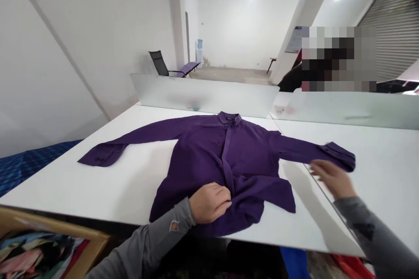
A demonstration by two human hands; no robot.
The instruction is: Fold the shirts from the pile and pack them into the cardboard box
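Purple shirt (199, 157): laid front up on white table (140, 183), mid-frame, near edge. Collar (224, 117) set at 12 o'clock, hem at 6 and partly hung over the edge by the look of it. Sleeves spread to 9 and 3, cuffs at the ends; probably laid out that way to keep the front and placket (225, 152) within reach. Lower front is bunched around 5 o'clock, one flap thrown out toward 4.

Left hand (211, 204): placed on the shirt at 6 o'clock, at the placket's lower end. Fingers curled closed, fabric apparently pinched at the tips, likely so the front edge is kept under control. Back of hand turned up, forearm brought in from 7.

Right hand (332, 177): held at 4 o'clock, just under the 3 o'clock cuff (342, 152). Fingers loosely bent, half open, slightly blurred; no cloth seen in the grip. Contact with the sleeve can't be told. Forearm angled in from 5.

Further out: frosted partition (203, 96) mounted at 12, box (93, 244) of mixed clothes (29, 255) parked at 8, blurred-out person (290, 79) seen at 1.
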